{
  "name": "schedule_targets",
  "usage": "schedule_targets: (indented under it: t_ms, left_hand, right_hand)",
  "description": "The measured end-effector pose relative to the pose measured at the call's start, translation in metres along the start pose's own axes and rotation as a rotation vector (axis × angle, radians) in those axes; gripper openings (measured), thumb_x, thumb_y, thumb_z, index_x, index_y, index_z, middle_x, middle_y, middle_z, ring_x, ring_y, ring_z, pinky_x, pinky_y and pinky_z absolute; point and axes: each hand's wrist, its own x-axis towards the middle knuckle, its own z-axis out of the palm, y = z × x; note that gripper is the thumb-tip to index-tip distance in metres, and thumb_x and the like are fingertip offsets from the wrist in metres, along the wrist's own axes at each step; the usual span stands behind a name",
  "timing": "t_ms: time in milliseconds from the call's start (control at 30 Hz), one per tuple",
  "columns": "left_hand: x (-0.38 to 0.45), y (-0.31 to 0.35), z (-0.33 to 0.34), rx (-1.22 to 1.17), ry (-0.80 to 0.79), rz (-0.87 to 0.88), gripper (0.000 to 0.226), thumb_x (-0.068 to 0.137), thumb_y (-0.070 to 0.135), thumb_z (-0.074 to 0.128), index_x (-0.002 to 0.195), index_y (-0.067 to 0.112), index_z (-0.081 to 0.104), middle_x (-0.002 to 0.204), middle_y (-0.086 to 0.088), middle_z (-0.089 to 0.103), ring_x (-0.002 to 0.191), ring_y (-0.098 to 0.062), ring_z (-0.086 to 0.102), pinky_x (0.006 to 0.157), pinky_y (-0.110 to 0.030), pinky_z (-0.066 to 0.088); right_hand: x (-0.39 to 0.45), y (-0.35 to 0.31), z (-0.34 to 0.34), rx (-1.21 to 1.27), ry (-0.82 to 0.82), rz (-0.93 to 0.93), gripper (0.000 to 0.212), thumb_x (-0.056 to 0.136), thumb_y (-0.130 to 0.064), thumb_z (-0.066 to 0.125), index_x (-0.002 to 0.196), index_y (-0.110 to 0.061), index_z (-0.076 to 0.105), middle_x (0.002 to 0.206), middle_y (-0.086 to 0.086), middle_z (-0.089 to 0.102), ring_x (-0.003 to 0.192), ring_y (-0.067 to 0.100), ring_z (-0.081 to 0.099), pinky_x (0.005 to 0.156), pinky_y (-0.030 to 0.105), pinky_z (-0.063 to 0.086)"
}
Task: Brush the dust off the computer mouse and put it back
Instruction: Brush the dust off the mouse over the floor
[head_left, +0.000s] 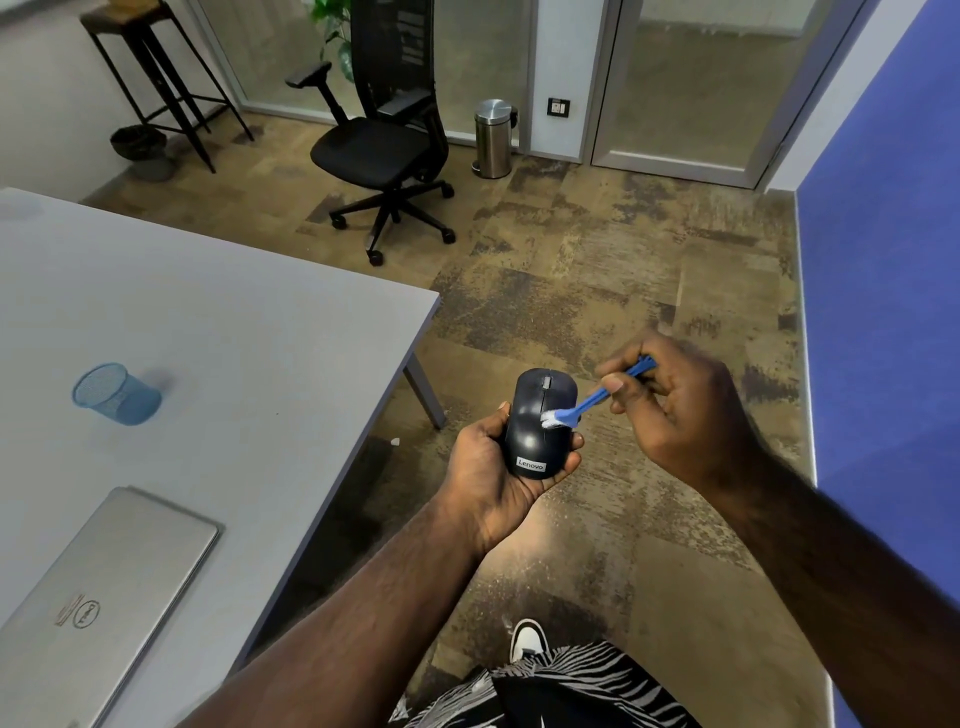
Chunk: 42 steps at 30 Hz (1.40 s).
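We stand beside a grey tabletop (218, 322) that fills the left part of the view; on it we see a closed silver laptop (104, 587) near the front edge and a blue mesh cup (117, 393) lying on its side farther back. The floor (597, 270) is a patchy brown carpet, and behind it there are a black office chair (382, 150), a steel pedal bin (493, 137), glass partitions and a tall stool (156, 78) in the far left corner; a blue wall (883, 260) runs along the right. The computer mouse (540, 422) is not on the tabletop: our left hand (491, 478) holds it in the air over the carpet, fingers wrapped around its rear. Its long axis runs away from us, the scroll wheel end pointing toward the chair and the logo end toward our body, top side up. Our right hand (675, 410) pinches a small blue brush (587, 402), whose white bristles touch the right side of the mouse
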Motion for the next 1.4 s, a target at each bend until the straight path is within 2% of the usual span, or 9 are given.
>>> schedule_targets:
  t_ms: [133,367,567,733,933,1100,1200,1267,1400]
  left_hand:
    - [0.0,-0.001,-0.001,-0.013,-0.025,-0.002,0.056,0.102,0.034,0.025,0.119,-0.005,0.061,0.11,-0.025,0.065,0.081,-0.033,0.065,0.068,-0.036,0.057]
    - [0.002,0.0,-0.004,-0.078,-0.055,-0.02,0.061,0.102,0.038,0.026,0.115,-0.009,0.063,0.104,-0.027,0.066,0.079,-0.034,0.066,0.069,-0.037,0.059]
    - [0.002,0.002,-0.003,-0.084,-0.027,-0.01,0.057,0.103,0.039,0.03,0.126,-0.006,0.056,0.109,-0.029,0.064,0.081,-0.036,0.067,0.069,-0.039,0.061]
    - [0.0,0.003,-0.002,-0.106,-0.043,-0.027,0.058,0.101,0.038,0.03,0.122,-0.008,0.059,0.111,-0.028,0.064,0.085,-0.035,0.066,0.073,-0.04,0.06]
    - [0.002,0.003,-0.003,-0.087,-0.033,0.027,0.048,0.102,0.033,0.035,0.113,-0.002,0.066,0.108,-0.026,0.068,0.085,-0.033,0.07,0.073,-0.04,0.059]
    - [0.002,0.007,-0.002,-0.11,-0.049,0.0,0.054,0.101,0.036,0.033,0.123,-0.007,0.058,0.107,-0.028,0.066,0.083,-0.035,0.067,0.074,-0.04,0.06]
    - [0.003,0.006,-0.004,-0.113,-0.045,0.019,0.052,0.102,0.032,0.034,0.109,-0.004,0.071,0.11,-0.028,0.067,0.087,-0.035,0.068,0.074,-0.042,0.059]
    - [0.003,0.005,-0.004,-0.106,-0.055,0.031,0.054,0.102,0.032,0.032,0.101,-0.001,0.075,0.11,-0.026,0.068,0.089,-0.035,0.069,0.075,-0.042,0.059]
    - [0.003,0.007,-0.001,-0.125,-0.064,-0.008,0.055,0.101,0.035,0.033,0.12,-0.007,0.061,0.106,-0.028,0.067,0.081,-0.035,0.068,0.072,-0.041,0.061]
  right_hand:
    - [0.002,0.002,-0.001,-0.032,0.112,0.051,0.005,0.093,-0.026,0.054,0.095,-0.029,0.057,0.073,-0.003,0.067,0.06,0.017,0.068,0.051,0.042,0.055]
    - [-0.001,0.0,0.001,-0.031,0.112,0.037,0.005,0.092,-0.025,0.054,0.095,-0.029,0.057,0.072,0.003,0.067,0.057,0.026,0.066,0.048,0.045,0.053]
    - [-0.008,-0.005,0.004,-0.004,0.053,-0.042,0.006,0.092,-0.026,0.054,0.094,-0.022,0.058,0.075,-0.008,0.065,0.061,0.01,0.066,0.052,0.036,0.054]
    - [-0.004,-0.004,0.006,-0.034,0.187,0.041,0.006,0.093,-0.017,0.056,0.096,-0.016,0.061,0.074,0.003,0.067,0.057,0.023,0.066,0.046,0.042,0.053]
    - [-0.016,-0.012,0.013,0.029,-0.011,-0.105,0.009,0.091,-0.022,0.054,0.098,-0.02,0.059,0.082,-0.007,0.067,0.07,0.007,0.066,0.058,0.031,0.054]
    - [-0.011,-0.006,0.012,-0.019,0.222,-0.017,0.015,0.094,-0.019,0.053,0.097,-0.009,0.063,0.072,-0.001,0.065,0.057,0.019,0.066,0.047,0.035,0.053]
    - [-0.018,-0.009,0.013,0.027,0.067,-0.119,0.016,0.092,-0.019,0.055,0.092,-0.006,0.063,0.079,-0.01,0.065,0.069,0.003,0.066,0.056,0.021,0.052]
    - [-0.021,-0.008,0.014,0.03,-0.001,-0.153,0.018,0.091,-0.019,0.055,0.091,-0.004,0.065,0.081,-0.004,0.068,0.072,0.01,0.069,0.06,0.022,0.054]
    - [-0.011,-0.001,0.009,-0.034,0.251,-0.048,0.016,0.093,-0.017,0.055,0.095,-0.004,0.064,0.075,-0.003,0.065,0.059,0.021,0.068,0.051,0.031,0.054]
